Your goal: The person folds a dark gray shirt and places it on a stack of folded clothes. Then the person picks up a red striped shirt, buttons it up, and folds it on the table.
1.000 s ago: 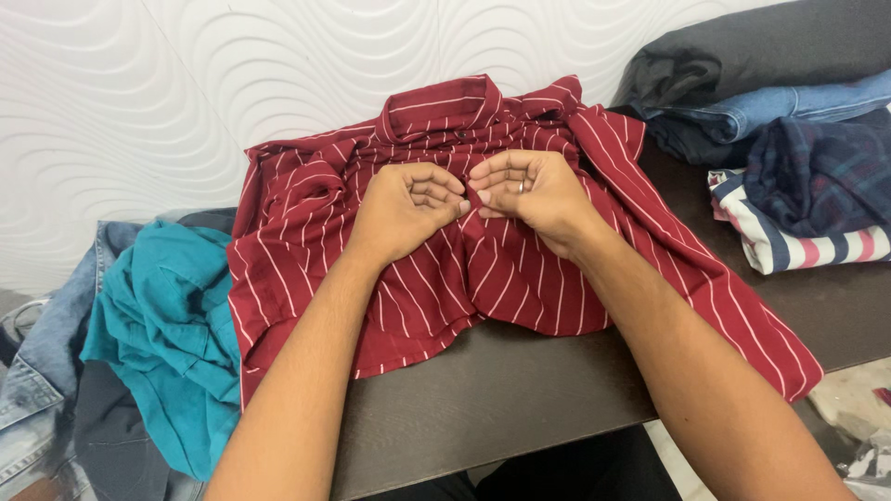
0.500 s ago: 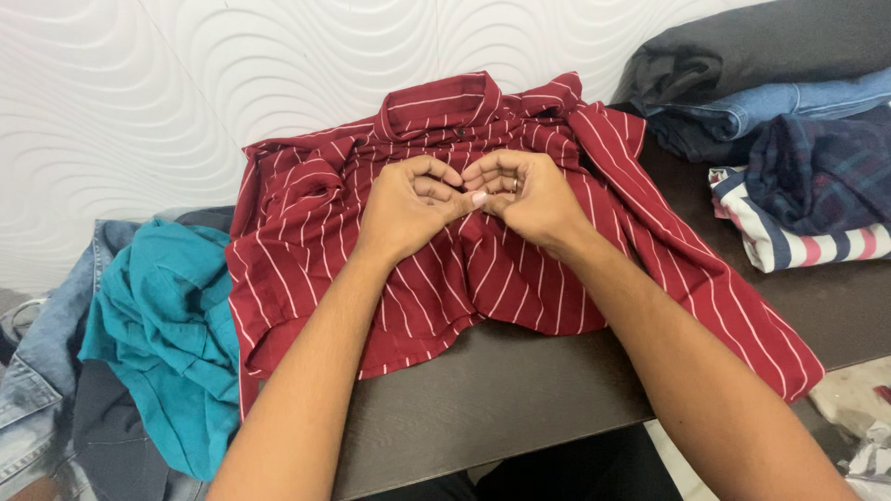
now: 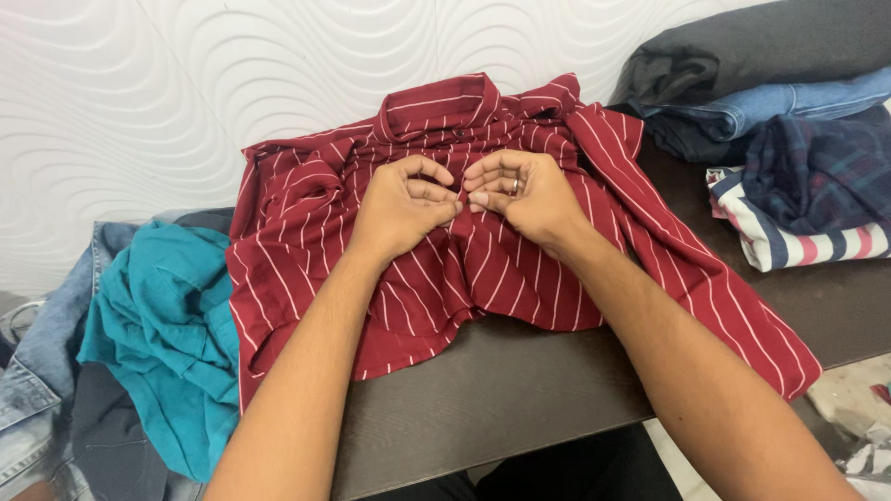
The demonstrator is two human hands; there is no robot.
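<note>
A dark red shirt with thin white stripes (image 3: 306, 232) lies front-up on the dark brown table (image 3: 520, 390), its collar toward the white wall. My left hand (image 3: 401, 211) and my right hand (image 3: 520, 197) meet at the shirt's middle, just below the collar. Both pinch the fabric along the front opening, fingertips almost touching. A ring shows on my right hand. The spot between the fingertips is hidden by the fingers.
A teal garment (image 3: 167, 334) and a denim piece (image 3: 42, 371) hang off the table's left end. At the back right sits a pile: dark grey cloth (image 3: 761, 46), blue jeans (image 3: 789, 104), a dark plaid garment (image 3: 817, 172) and a striped one (image 3: 789, 243).
Both hands stayed pinched together at the shirt's front, shifting only slightly up toward the collar. The shirt's lower edge has pulled up a little.
</note>
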